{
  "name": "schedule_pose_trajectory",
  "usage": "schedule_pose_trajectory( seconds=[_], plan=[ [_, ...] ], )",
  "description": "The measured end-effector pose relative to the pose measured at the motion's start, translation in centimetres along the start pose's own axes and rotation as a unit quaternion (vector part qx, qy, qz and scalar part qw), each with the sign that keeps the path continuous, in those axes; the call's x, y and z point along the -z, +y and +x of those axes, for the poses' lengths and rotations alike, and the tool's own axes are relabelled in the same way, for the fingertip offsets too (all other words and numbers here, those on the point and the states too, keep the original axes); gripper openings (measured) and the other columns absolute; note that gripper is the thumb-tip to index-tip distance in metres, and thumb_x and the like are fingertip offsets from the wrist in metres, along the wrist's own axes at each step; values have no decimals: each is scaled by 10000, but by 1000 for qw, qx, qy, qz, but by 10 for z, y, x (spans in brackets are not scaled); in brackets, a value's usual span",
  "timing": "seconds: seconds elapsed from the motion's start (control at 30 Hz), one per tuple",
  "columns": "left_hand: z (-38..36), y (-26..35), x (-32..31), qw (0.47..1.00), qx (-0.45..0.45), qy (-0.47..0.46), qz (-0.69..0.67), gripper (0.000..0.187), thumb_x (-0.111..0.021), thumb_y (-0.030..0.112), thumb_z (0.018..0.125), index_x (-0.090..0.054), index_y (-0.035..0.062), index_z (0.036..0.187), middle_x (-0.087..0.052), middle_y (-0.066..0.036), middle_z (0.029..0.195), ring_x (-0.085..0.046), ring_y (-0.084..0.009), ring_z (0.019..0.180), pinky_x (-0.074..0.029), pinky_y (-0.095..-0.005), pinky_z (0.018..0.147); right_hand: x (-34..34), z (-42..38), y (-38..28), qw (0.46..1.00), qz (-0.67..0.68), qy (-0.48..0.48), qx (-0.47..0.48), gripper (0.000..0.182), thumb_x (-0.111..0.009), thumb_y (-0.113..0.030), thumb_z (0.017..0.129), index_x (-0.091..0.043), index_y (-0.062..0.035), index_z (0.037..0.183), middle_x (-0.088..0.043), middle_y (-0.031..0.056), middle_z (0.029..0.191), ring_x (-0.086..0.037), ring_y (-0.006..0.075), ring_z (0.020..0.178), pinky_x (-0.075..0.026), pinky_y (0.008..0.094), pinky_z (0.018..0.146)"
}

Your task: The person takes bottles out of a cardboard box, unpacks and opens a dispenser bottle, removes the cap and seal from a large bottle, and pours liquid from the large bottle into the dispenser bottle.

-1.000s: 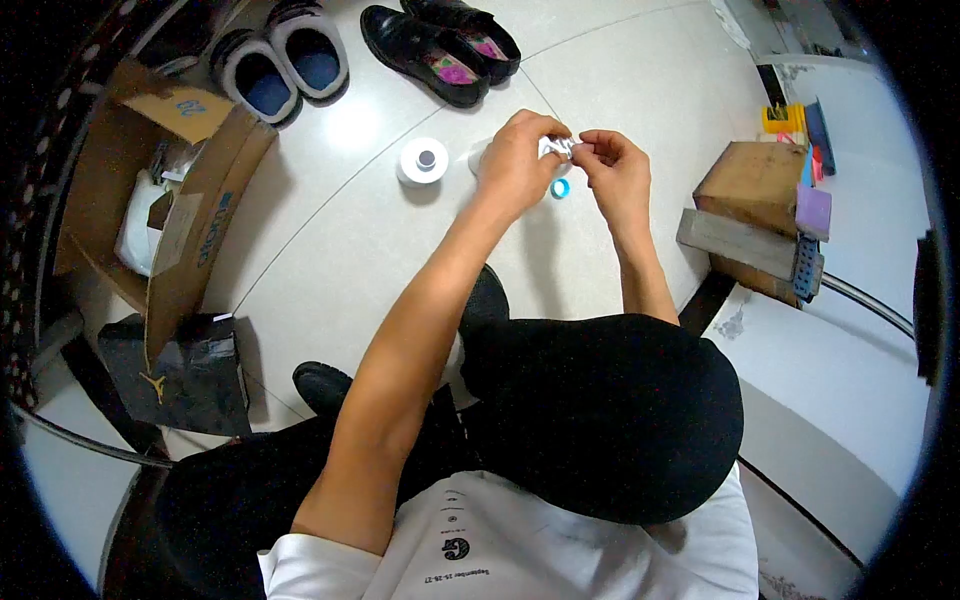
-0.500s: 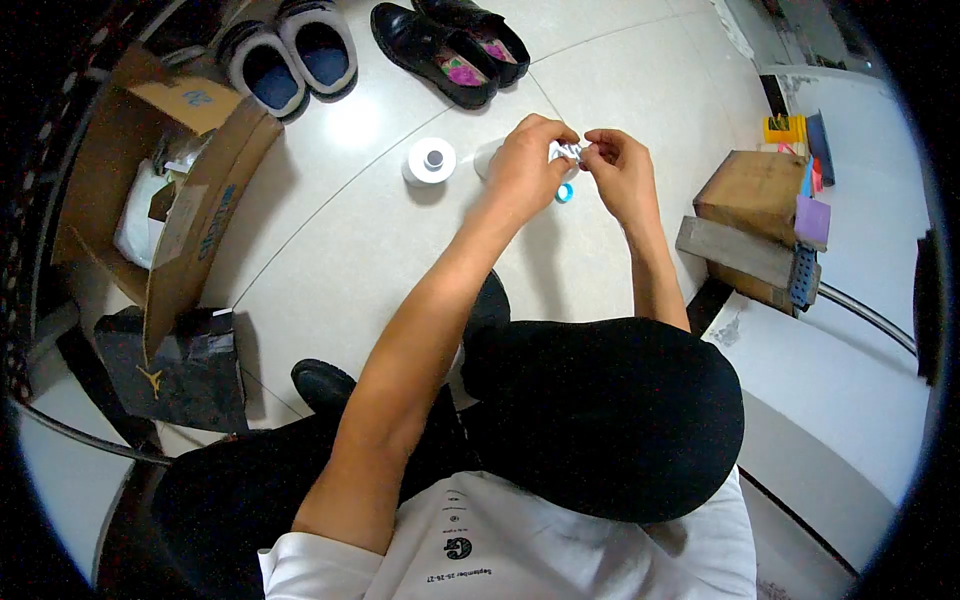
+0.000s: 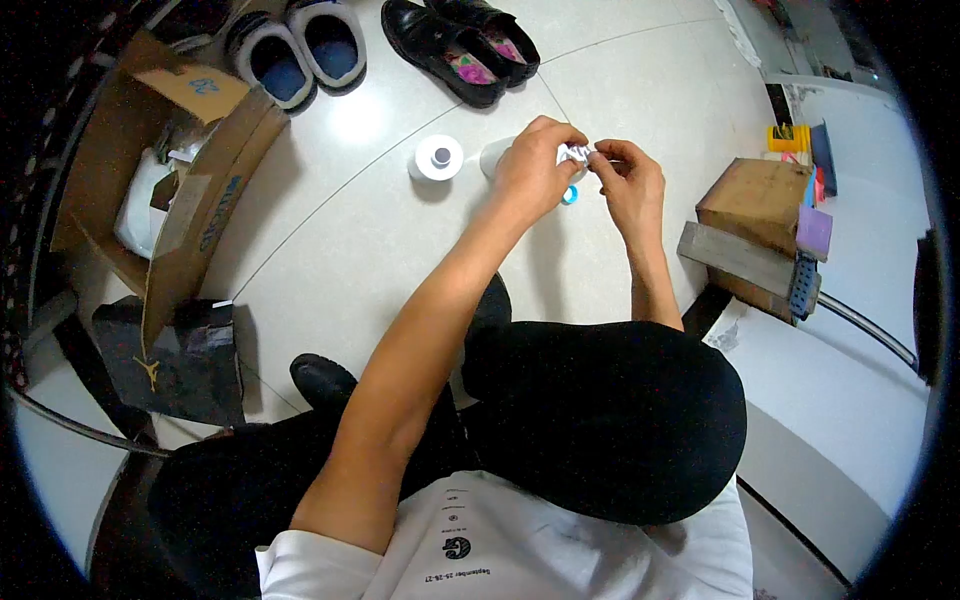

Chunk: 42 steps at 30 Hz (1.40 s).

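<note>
My left hand (image 3: 535, 170) is closed around a small silvery-white item (image 3: 574, 154), which looks like crumpled foil or a cap. From the other side, the fingertips of my right hand (image 3: 632, 180) pinch the same item. Behind my left hand a white bottle (image 3: 495, 157) shows in part, lying or standing on the floor; which one I cannot tell. A blue ring-like cap (image 3: 570, 195) lies just below my fingers. To the left, a white bottle with a grey-topped neck (image 3: 436, 160) stands upright on the tiles.
Black shoes (image 3: 455, 55) and grey slippers (image 3: 300, 55) are at the top. An open cardboard box (image 3: 215, 200) and a black shoebox (image 3: 170, 365) stand on the left. At the right are a brown box (image 3: 755, 203) and a purple item (image 3: 814, 232).
The view has shifted slightly. Both hands remain at the small silvery-white item, with only slight finger movement.
</note>
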<state>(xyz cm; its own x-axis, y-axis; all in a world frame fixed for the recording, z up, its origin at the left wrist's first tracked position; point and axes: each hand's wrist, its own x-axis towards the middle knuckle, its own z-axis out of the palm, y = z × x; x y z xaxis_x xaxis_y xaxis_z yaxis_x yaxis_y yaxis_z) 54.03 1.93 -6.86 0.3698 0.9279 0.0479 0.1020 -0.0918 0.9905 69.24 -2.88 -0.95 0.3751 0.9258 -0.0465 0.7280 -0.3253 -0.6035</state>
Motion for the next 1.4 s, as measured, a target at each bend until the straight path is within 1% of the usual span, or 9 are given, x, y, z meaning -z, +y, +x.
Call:
schedule_pose_trajectory(
  seconds=[0.07, 0.17, 0.57, 0.87, 0.97, 1.07, 1.17, 1.27, 1.4],
  plan=[
    [0, 0, 1, 1000, -2, -1, 1, 283, -795, 55, 846, -780, 63, 1129, -720, -126, 1155, -713, -309, 1083, -551, -413, 968, -3, 2, -2, 1000, -8, 21, 21, 234, -744, -118, 945, -767, 38, 1118, -797, 170, 960, -780, 234, 882, -620, 343, 776],
    [-1, 4, 4, 1000, 7, -5, 2, 276, -785, 53, 846, -778, 65, 1121, -717, -131, 1159, -710, -316, 1087, -550, -414, 970, -4, 6, -5, 999, -24, 29, 32, 259, -749, -103, 921, -758, 58, 1124, -794, 187, 964, -783, 240, 883, -616, 353, 809],
    [-1, 1, 1, 1000, 4, -1, 9, 257, -780, 70, 862, -778, 70, 1120, -715, -133, 1169, -705, -325, 1108, -549, -431, 978, -2, 19, -11, 992, -116, -43, 14, 297, -695, -100, 959, -738, 79, 1192, -785, 236, 1021, -786, 283, 918, -619, 387, 824],
    [-2, 3, 3, 1000, -15, -8, 17, 258, -775, 94, 876, -777, 64, 1132, -713, -117, 1194, -704, -313, 1113, -551, -430, 985, 2, 17, 8, 991, 80, -81, -69, 276, -695, -133, 1000, -730, 44, 1209, -774, 129, 1014, -748, 189, 899, -587, 313, 734],
    [-3, 1, 4, 1000, -22, -16, 0, 294, -773, 102, 878, -763, 65, 1170, -713, -115, 1197, -704, -304, 1111, -549, -427, 987, 10, 16, 3, 991, 70, -96, -64, 271, -687, -133, 1008, -728, 21, 1227, -774, 102, 992, -743, 186, 894, -587, 299, 750],
    [-6, -2, 8, 998, -53, -22, 17, 359, -775, 90, 874, -738, 73, 1231, -713, -113, 1189, -702, -299, 1116, -548, -421, 990, 19, 14, 8, 990, 82, -109, -48, 258, -685, -112, 1011, -737, -29, 1250, -763, 95, 1073, -735, 182, 957, -594, 306, 777],
    [-6, -2, 6, 998, -57, -6, -2, 394, -782, 75, 872, -709, 72, 1260, -714, -110, 1183, -705, -302, 1117, -551, -418, 984, 21, 6, 16, 988, 112, -102, 41, 277, -694, -52, 998, -750, -83, 1267, -737, 90, 1200, -728, 191, 1039, -609, 323, 804],
    [-4, -2, 3, 999, -39, -14, -3, 388, -785, 55, 865, -700, 63, 1244, -732, -121, 1185, -712, -308, 1136, -553, -413, 992, 16, 3, 21, 976, 43, -112, 180, 329, -716, -9, 969, -754, -107, 1281, -701, 95, 1302, -717, 205, 1100, -622, 347, 820],
    [10, -6, 10, 998, -52, -36, 15, 392, -784, 49, 863, -689, 55, 1243, -757, -145, 1191, -726, -313, 1146, -556, -412, 1000, 7, 14, 33, 966, 1, -77, 245, 342, -737, -20, 955, -751, -108, 1285, -749, 96, 1157, -743, 224, 1005, -626, 348, 797]
  ],
)
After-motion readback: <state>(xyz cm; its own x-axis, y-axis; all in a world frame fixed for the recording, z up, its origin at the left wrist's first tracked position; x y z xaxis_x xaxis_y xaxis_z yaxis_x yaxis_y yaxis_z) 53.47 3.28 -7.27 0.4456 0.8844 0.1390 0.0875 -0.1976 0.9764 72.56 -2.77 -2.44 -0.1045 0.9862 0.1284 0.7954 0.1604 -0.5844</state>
